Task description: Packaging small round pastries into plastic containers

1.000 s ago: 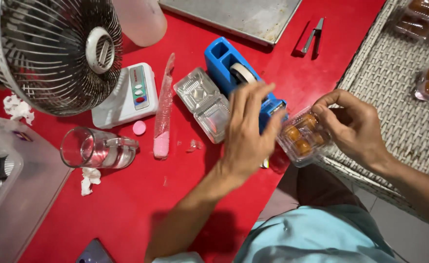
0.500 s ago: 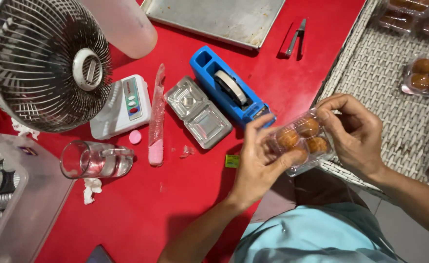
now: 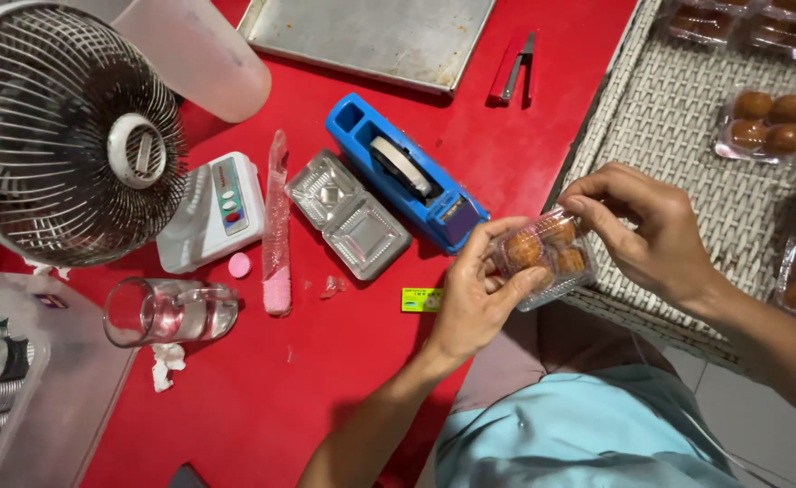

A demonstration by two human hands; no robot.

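Two hands clamped on pastry box off desk's right edge: left hand underneath, right hand pinching top.

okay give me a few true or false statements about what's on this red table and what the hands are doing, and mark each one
1. Both hands hold one clear box of round brown pastries. True: the left hand grips its near side, the right hand its far side.
2. The blue tape dispenser stands on the wicker tray. False: it stands on the red table.
3. A glass lies on its side near the fan. True.
4. The steel baking tray is full of pastries. False: it is bare.
5. More filled clear boxes lie on the wicker tray. True.
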